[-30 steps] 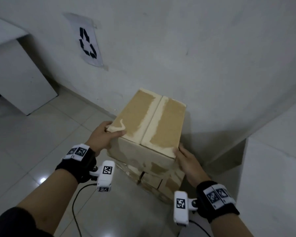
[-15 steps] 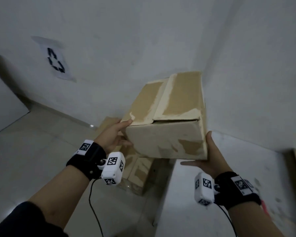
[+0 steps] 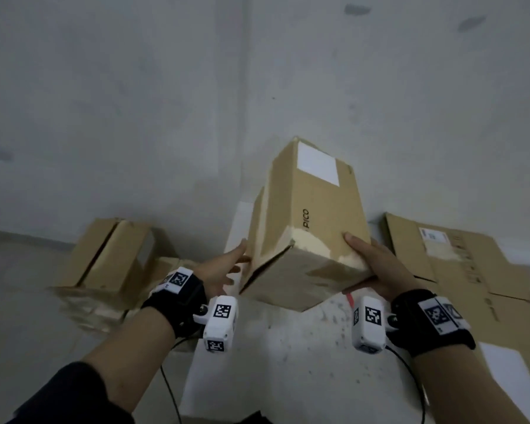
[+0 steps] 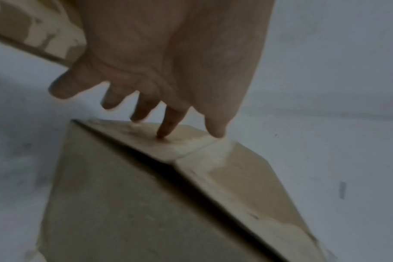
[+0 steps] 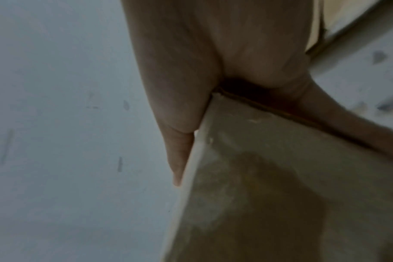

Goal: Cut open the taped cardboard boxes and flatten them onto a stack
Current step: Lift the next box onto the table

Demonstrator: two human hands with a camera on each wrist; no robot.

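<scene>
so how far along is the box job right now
Done: flattened cardboard already lies on the white table at the right. In hand: a closed box marked PICO, tilted above the table, the right hand gripping its near corner and the left hand with straight fingers against its side. Its seams look uncut. Left: cut and flatten this one, then the boxes on the floor. No cutter is clearly visible.
</scene>
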